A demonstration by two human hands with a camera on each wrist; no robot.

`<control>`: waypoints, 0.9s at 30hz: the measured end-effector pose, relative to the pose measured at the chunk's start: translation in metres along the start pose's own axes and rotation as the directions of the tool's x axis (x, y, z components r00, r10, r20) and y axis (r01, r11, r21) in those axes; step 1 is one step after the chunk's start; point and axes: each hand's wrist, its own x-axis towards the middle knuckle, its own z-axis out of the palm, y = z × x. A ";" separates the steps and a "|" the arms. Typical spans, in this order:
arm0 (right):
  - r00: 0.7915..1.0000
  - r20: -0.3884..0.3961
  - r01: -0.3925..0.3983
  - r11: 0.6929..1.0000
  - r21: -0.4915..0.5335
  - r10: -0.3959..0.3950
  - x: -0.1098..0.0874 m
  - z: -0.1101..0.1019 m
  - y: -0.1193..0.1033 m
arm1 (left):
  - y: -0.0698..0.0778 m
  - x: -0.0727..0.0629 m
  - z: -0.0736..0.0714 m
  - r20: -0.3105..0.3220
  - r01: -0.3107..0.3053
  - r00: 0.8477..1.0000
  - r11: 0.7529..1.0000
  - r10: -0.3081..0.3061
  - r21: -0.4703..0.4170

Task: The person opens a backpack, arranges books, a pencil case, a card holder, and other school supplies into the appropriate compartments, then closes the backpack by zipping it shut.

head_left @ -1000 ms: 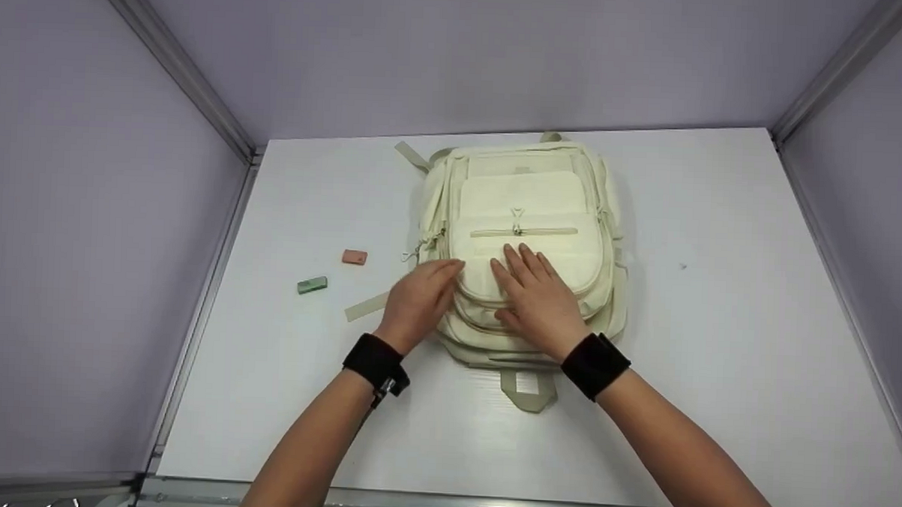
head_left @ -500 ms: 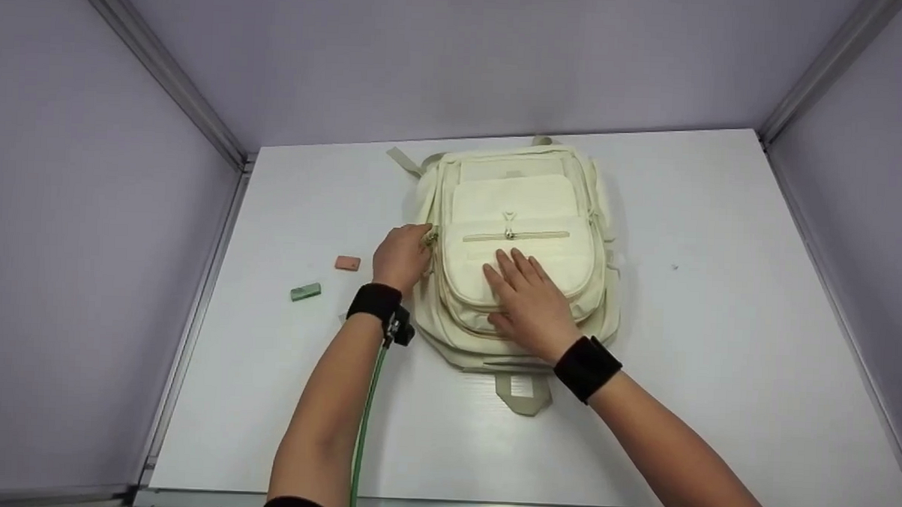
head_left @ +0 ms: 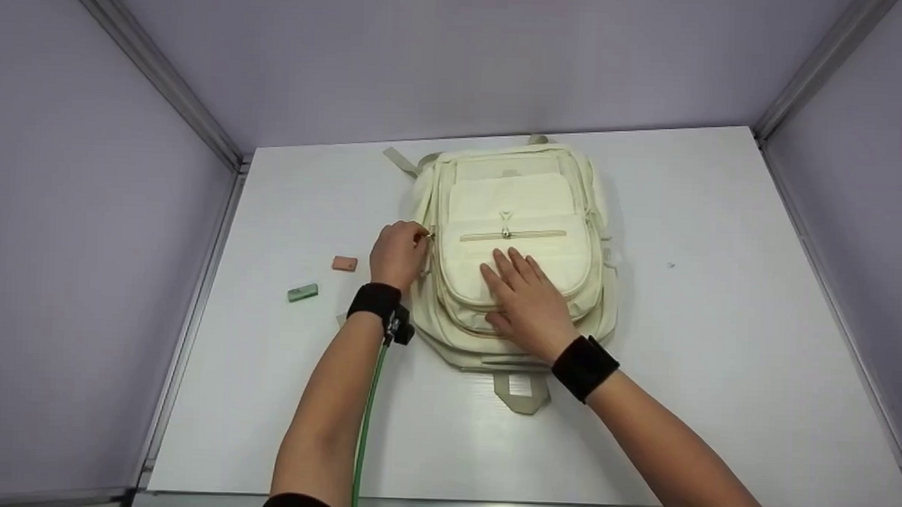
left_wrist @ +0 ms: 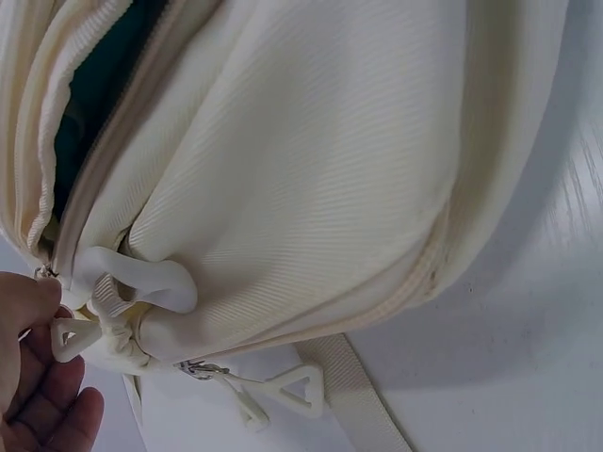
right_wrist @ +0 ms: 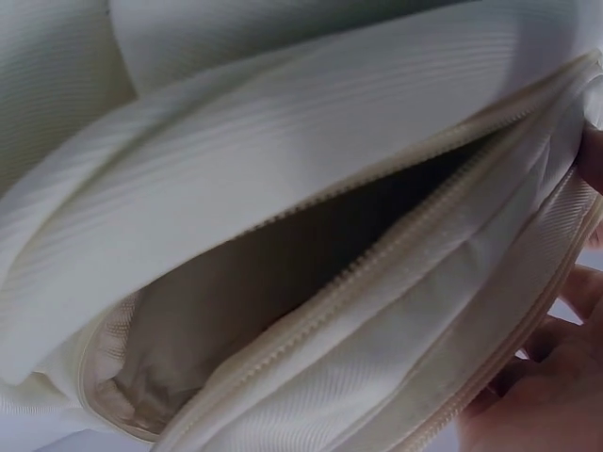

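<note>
A cream backpack [head_left: 522, 267] lies on the table with its front facing up. At its left side my left hand [head_left: 398, 253] pinches a zipper pull [left_wrist: 75, 337] between thumb and fingers, beside a partly unzipped compartment [left_wrist: 80, 122] with a dark green inside. Another triangular zipper pull [left_wrist: 297, 388] dangles lower on the same side. My right hand [head_left: 528, 305] rests on the front pocket, fingers spread and straight over the cloth. From the right wrist, a long zipped opening [right_wrist: 273, 273] gapes beneath that hand, and its beige lining shows.
Left of the backpack, on the white table [head_left: 717, 368], lie a small orange block [head_left: 344, 263] and a small green block [head_left: 302, 292]. Straps [head_left: 521, 395] stick out around the bag. Grey panels [head_left: 465, 51] enclose the table at the back and sides.
My left hand has moved from the lower front pocket's edge up and left to the bag's side and taken hold of a zipper pull. The right hand stays on the front pocket.
</note>
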 end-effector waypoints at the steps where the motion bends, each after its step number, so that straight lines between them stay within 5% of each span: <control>1: 1.000 -0.002 0.000 1.000 0.001 0.000 0.000 0.000 0.000 | 0.000 0.000 -0.001 -0.003 0.000 1.000 1.000 0.000 -0.009; 27: 0.999 0.042 -0.025 1.000 0.010 0.025 0.001 -0.004 0.000 | -0.001 -0.032 -0.009 0.045 -0.137 0.990 0.984 0.132 0.115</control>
